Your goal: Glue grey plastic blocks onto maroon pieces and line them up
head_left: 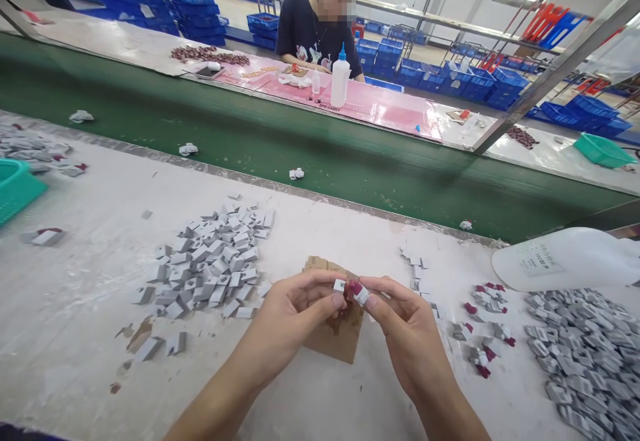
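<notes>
- We saw the left hand (290, 304) with thumb and fingertips pinched around a small pale block (339, 286).
- Right hand (407, 311) opposite, its thumb and forefinger narrowed on a grey-and-maroon piece (361, 294).
- Both held parts were above a square of brown cardboard (337, 346) on the white table (90, 294), almost meeting; we could not tell whether they touched.
- Cardboard darkly stained below the fingers.
- Left of the hands we noted a heap of grey blocks (215, 261), with two loose blocks (149, 348) apart from it, near some brown stains.
- To the right, a scatter of maroon-tipped pieces (490, 299); beyond them, a larger grey pile (590, 354).
- A big white bottle (565, 258) lay on its side behind that pile.
- Part of a green basket (20, 188) showed at the left edge.
- Across the green belt (240, 151), which carried a few small pale clusters (297, 174), we saw a co-worker (313, 34) at a pink mat, near a blue-capped bottle (340, 81) standing upright.
</notes>
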Available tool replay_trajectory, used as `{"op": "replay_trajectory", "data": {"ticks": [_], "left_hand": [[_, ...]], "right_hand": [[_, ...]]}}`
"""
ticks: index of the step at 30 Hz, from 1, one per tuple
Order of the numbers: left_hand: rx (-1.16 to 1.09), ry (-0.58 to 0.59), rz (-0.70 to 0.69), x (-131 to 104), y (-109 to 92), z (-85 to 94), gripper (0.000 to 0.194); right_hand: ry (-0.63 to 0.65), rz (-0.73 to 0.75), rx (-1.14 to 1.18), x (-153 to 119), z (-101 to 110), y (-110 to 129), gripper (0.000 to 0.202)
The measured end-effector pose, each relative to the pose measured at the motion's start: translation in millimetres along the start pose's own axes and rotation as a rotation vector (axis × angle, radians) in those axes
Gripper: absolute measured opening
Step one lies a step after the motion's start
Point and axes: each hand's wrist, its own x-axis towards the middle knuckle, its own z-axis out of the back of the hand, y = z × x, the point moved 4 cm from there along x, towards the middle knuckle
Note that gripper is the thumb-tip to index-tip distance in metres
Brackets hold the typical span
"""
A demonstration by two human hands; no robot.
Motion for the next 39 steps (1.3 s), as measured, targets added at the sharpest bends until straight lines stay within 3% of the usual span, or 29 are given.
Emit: {"op": "replay_trajectory", "data": {"ticks": [7,12,17,22,26,29,35,39], "left_hand": [[0.037,0.064,-0.014,2,3,-0.2,0.021],[0.124,0.138,-0.007,1,4,0.1,0.021],[0.248,0.195,-0.027,6,-7,-2.5,0.014],[0.422,0.267,-0.034,34,-29,-17.7,0.011],[0.508,0.251,-0.172,67,-52,-38.0,0.012],[0.532,0.277,-0.235,85,-62,-51.5,0.009],[0.580,0.330,-0.252,99,-56,-59.2,0.005],[0.657,0.259,-0.244,121,-50,-58.9,0.015]], "right_hand": [[0.020,0.096,-0.042,0,-3,4,0.015],[0.108,0.102,-0.150,-2,-2,9,0.017],[0.155,0.125,-0.140,0,7,12,0.017],[0.090,0.233,-0.177,15,22,24,0.016],[-0.011,0.295,-0.207,35,41,48,0.015],[-0.014,0.269,-0.204,47,55,63,0.014],[-0.001,0.214,-0.324,54,67,61,0.019],[-0.063,0.183,-0.492,74,78,54,0.026]]}}
